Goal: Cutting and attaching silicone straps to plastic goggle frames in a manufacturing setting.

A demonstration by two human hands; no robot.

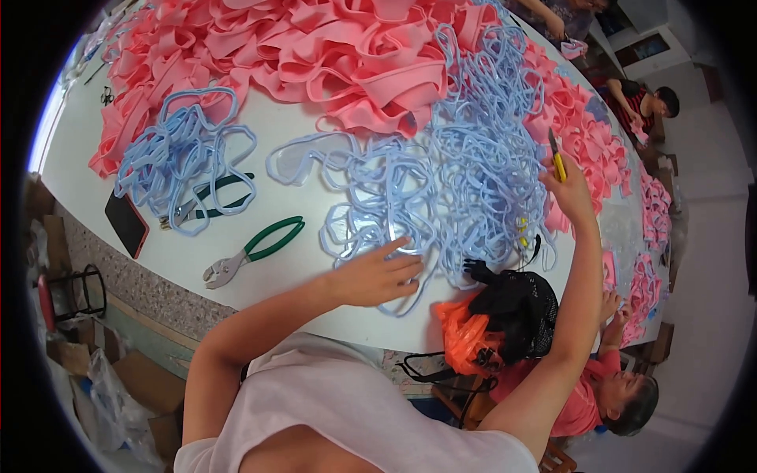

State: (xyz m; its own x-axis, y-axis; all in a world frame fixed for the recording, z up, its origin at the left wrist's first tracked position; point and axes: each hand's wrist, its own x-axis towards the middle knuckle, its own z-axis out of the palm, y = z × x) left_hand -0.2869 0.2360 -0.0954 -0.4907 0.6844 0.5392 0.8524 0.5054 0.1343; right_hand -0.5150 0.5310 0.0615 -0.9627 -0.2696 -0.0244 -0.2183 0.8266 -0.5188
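My left hand point(378, 276) lies with its fingers spread at the near edge of a loose heap of light-blue fabric loops point(394, 177). A few loops run under or beside the fingertips; whether they touch cannot be made out. Raised to the right, my right hand point(569, 188) is closed around a yellow utility knife point(559, 165), its blade pointing up and away. A denser tangle of blue loops point(489, 158) sits between the hands. Beyond them spreads a large pile of pink fabric bands point(315, 55).
Green-handled pliers point(254, 252) lie at the left, near more blue loops point(177, 150) and a dark phone-like slab point(126, 225). By the table's front edge are a black mesh bag point(532, 307) and an orange plastic bag point(461, 331). Other people work along the right side.
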